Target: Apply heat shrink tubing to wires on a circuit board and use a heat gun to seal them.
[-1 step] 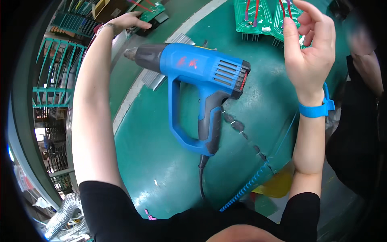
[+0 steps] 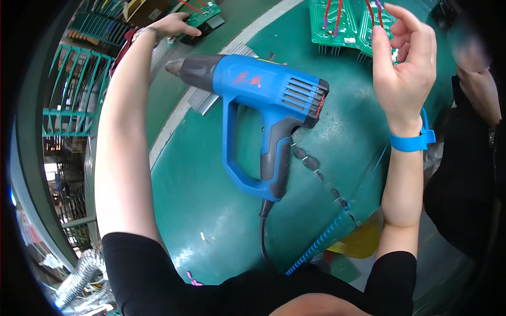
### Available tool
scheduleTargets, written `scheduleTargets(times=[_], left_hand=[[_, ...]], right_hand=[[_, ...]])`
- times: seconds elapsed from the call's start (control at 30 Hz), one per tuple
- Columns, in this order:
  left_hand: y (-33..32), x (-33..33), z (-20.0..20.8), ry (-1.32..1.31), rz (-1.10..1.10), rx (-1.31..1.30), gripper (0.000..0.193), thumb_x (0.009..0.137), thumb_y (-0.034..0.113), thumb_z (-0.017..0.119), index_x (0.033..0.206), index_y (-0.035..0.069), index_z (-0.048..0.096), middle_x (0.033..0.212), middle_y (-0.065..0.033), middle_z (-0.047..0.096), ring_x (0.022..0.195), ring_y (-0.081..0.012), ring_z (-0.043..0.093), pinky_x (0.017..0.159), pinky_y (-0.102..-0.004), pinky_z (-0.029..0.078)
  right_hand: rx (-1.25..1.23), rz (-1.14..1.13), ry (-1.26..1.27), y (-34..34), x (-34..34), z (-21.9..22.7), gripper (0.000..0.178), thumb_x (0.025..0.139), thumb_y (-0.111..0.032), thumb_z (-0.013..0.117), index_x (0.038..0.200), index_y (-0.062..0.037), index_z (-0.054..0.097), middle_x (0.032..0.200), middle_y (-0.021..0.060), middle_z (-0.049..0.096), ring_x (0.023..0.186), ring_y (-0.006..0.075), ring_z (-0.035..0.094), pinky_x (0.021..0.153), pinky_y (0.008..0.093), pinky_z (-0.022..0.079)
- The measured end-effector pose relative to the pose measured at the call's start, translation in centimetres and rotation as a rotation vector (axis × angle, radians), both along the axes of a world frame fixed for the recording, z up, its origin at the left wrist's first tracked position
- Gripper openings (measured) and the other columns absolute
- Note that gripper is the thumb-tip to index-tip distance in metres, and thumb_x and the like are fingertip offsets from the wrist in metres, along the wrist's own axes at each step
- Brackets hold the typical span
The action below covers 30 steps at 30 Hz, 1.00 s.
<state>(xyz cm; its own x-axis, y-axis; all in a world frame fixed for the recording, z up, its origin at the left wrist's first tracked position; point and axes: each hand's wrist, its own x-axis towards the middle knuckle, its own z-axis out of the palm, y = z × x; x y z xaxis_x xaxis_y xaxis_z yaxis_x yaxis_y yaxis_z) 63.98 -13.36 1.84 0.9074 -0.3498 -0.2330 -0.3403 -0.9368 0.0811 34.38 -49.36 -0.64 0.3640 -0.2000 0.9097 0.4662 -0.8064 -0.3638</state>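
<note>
Left hand [image 2: 173, 26]: upper left, at a circuit board [image 2: 204, 16]; we couldn't confirm grip.
Right hand [image 2: 408, 76]: upper right, half-curled by wired boards [image 2: 348, 26]; pinch unclear.
Boards: we judged light, stiff, fragile; hold edges.

The left grip [image 2: 171, 25] is reaching against a small board [image 2: 199, 18]; its hold is unclear. The right grip [image 2: 406, 79] is curling beside red wires [image 2: 370, 11] over two larger boards [image 2: 332, 23]. Between the arms, a blue heat gun [image 2: 258, 81] is lying on the worktop [image 2: 195, 195], its nozzle pointing left. A blue strap [image 2: 408, 143] is circling the right wrist.
</note>
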Motion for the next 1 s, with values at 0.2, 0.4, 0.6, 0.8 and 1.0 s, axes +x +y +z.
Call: scheduleTargets(times=[0.2,0.4,0.6,0.8,1.0], left_hand=[[-2.3,-9.1,10.1,-0.036,0.177,0.117,0.065,0.064,0.036,0.082,0.118,0.004,0.064,0.101,-0.0142,0.069,0.091,-0.0232,0.064,0.082,-0.0372,0.051],[12.7,-14.6,24.3,0.078,0.32,-0.003,0.064,0.075,0.022,0.078,0.131,0.006,0.052,0.117,-0.0095,0.063,0.104,-0.021,0.059,0.088,-0.0348,0.049],[12.2,-31.6,17.1,-0.208,-0.776,-0.047,0.063,0.066,0.007,0.078,0.123,0.005,0.053,0.098,-0.0088,0.059,0.087,-0.0228,0.06,0.073,-0.0366,0.052],[11.7,-42.8,3.8,0.103,-0.757,-0.093,0.075,0.058,0.001,0.075,0.126,0.011,0.046,0.13,-0.0087,0.053,0.128,-0.0304,0.045,0.107,-0.0431,0.039],[17.1,-39.1,6.2,0.02,-0.43,-0.065,0.104,0.056,0.001,0.076,0.147,0.008,0.027,0.15,-0.0161,0.031,0.142,-0.0339,0.024,0.117,-0.044,0.023]], right_hand=[[-0.053,-0.088,0.105,-0.6,0.7,-1.2,0.028,0.081,-0.006,0.066,0.108,-0.0099,0.064,0.084,0.0027,0.054,0.07,0.0149,0.054,0.064,0.0288,0.048],[-0.025,-0.057,0.093,0.7,2.3,-1.0,0.026,0.082,-0.011,0.067,0.108,-0.0094,0.065,0.083,0.0026,0.055,0.071,0.0152,0.055,0.066,0.03,0.048],[-0.019,-0.116,0.113,-0.1,1.4,-0.7,0.027,0.082,-0.01,0.067,0.109,-0.0081,0.064,0.087,0.003,0.055,0.072,0.015,0.053,0.067,0.03,0.047],[-0.082,0.173,0.095,7.0,-3.7,3.6,0.028,0.083,-0.005,0.066,0.111,-0.0065,0.063,0.092,0.0039,0.057,0.074,0.013,0.053,0.066,0.0256,0.045],[-0.193,0.231,0.017,7.8,-10.8,5.8,0.028,0.084,-0.001,0.066,0.112,-0.0009,0.06,0.097,0.0073,0.06,0.077,0.0128,0.056,0.072,0.0247,0.047]])
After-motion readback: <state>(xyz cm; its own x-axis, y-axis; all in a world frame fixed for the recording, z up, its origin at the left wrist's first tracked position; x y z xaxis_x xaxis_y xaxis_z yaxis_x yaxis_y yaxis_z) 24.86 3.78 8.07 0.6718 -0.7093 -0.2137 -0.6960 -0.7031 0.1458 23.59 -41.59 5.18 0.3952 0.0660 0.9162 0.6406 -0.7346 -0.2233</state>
